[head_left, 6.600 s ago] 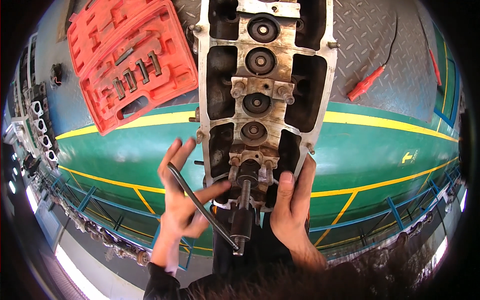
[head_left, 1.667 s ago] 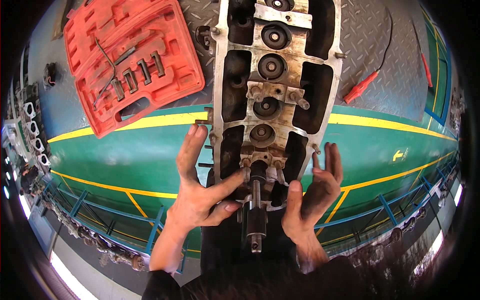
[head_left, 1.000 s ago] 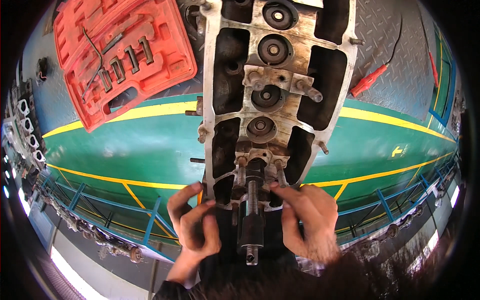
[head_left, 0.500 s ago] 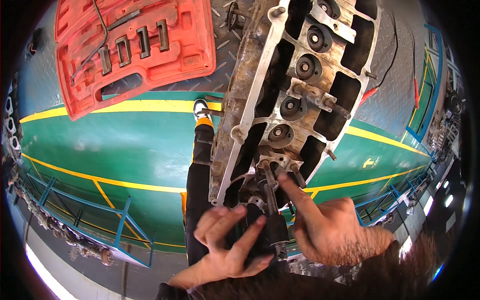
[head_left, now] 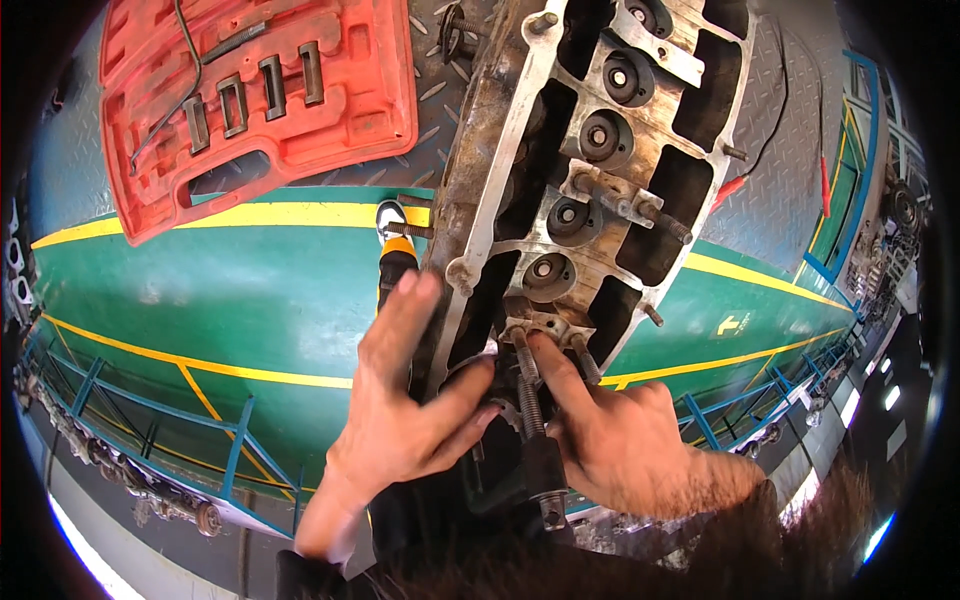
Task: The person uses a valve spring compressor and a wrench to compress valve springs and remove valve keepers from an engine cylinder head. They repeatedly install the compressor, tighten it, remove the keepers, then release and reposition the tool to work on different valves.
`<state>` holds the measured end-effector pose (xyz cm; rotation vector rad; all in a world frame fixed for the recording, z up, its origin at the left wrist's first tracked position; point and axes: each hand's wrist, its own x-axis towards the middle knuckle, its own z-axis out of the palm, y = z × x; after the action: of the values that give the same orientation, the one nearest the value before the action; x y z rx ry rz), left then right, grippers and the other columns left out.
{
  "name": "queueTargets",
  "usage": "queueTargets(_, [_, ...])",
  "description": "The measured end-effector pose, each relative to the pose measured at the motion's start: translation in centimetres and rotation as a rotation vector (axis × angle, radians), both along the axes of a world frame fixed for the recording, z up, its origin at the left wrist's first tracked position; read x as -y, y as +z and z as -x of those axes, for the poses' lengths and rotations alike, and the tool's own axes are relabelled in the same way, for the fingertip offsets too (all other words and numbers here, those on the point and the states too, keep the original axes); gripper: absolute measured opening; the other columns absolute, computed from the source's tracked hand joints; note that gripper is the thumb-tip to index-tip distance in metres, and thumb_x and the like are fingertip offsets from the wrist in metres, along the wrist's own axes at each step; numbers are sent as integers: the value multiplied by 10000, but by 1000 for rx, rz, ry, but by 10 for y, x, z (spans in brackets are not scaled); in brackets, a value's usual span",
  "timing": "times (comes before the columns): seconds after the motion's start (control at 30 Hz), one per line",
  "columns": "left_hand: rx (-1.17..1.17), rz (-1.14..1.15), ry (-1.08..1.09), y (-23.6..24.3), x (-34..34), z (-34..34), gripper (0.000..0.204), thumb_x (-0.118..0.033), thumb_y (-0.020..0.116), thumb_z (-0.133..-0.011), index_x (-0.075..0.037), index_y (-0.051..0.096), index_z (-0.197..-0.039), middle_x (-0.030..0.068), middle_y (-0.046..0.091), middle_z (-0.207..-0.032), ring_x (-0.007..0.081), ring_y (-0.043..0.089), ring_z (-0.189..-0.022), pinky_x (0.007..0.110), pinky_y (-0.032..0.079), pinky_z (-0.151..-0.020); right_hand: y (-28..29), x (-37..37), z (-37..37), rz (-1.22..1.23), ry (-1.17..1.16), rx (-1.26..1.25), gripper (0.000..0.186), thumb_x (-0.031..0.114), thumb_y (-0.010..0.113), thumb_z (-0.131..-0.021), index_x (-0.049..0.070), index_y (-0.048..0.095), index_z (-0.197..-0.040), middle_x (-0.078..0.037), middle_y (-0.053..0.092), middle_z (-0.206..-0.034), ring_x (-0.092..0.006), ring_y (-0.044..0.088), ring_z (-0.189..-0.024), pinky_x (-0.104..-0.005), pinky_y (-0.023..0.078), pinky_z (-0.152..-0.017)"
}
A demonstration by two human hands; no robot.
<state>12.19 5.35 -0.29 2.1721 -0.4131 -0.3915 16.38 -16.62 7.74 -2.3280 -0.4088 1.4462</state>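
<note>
A metal cylinder head (head_left: 478, 210) with a row of round valve bores slants up from my hands. At its near end, a metal bearing cap (head_left: 560, 326) carries upright studs. A tool with a threaded rod (head_left: 527, 385) and a black cylindrical body (head_left: 543, 466) leans against that end. My right hand (head_left: 640, 450) is on the tool's right, index finger stretched onto the cap beside the rod, its other fingers curled and partly hidden. My left hand (head_left: 395, 410) is at the head's near left edge, fingers apart, nothing visible in it.
A red moulded tool case (head_left: 260, 130) with several metal pieces in its slots lies at the upper left on a tread-plate surface (head_left: 445, 90). Below is a green floor (head_left: 200, 300) with yellow lines. Blue-framed racks of metal parts (head_left: 235, 450) stand along both sides.
My left hand has moved up and left, away from the tool, with its fingers pointing farther up. The right index finger stays at the cap. The whole view has shifted slightly.
</note>
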Motion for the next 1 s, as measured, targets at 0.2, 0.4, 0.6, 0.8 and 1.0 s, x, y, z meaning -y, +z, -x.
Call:
queueTargets(0.2, [-63, -100, -107, 9, -2, 7, 486, -420, 802, -704, -210, 732, -1136, 317, 251, -1567, 514, 295, -1412, 552, 354, -1132, -19, 22, 15, -324, -137, 324, 668, 57, 671, -730, -29, 537, -1379, -69, 578, -610, -214, 540, -435, -348, 453, -455])
queueTargets(0.4, [-68, -187, -221, 6, -5, 0, 757, -697, 732, -614, -256, 693, -1228, 323, 225, -1571, 537, 268, -1413, 581, 348, -1131, -32, 40, 34, -526, -422, 469, 415, -65, 575, -677, -101, 673, -1078, -74, 580, -631, -204, 522, -447, -322, 434, -444])
queueTargets(0.6, [-174, -264, -257, 16, -1, -6, 756, -713, 718, -622, -277, 691, -1239, 348, 153, -1578, 584, 243, -1404, 612, 315, -1137, -39, 39, 55, -496, -752, 415, 329, -92, 530, -743, -93, 678, -1037, -92, 619, -661, -193, 540, -459, -306, 447, -467])
queueTargets(0.8, [-261, -327, -280, 24, 7, -14, 705, -740, 643, -703, -219, 708, -1173, 359, 166, -1562, 591, 269, -1387, 607, 326, -1122, -39, 32, 55, -433, -985, 359, 258, -71, 506, -851, -94, 677, -1043, -90, 625, -635, -153, 570, -477, -272, 443, -476])
queueTargets(1.0, [-385, -348, -283, 26, 5, -17, 689, -722, 652, -720, -200, 705, -1167, 348, 194, -1550, 575, 312, -1361, 598, 347, -1103, -45, 9, 64, -395, -1249, 434, 231, -32, 486, -912, -92, 682, -1020, -96, 637, -639, -131, 573, -464, -248, 421, -462])
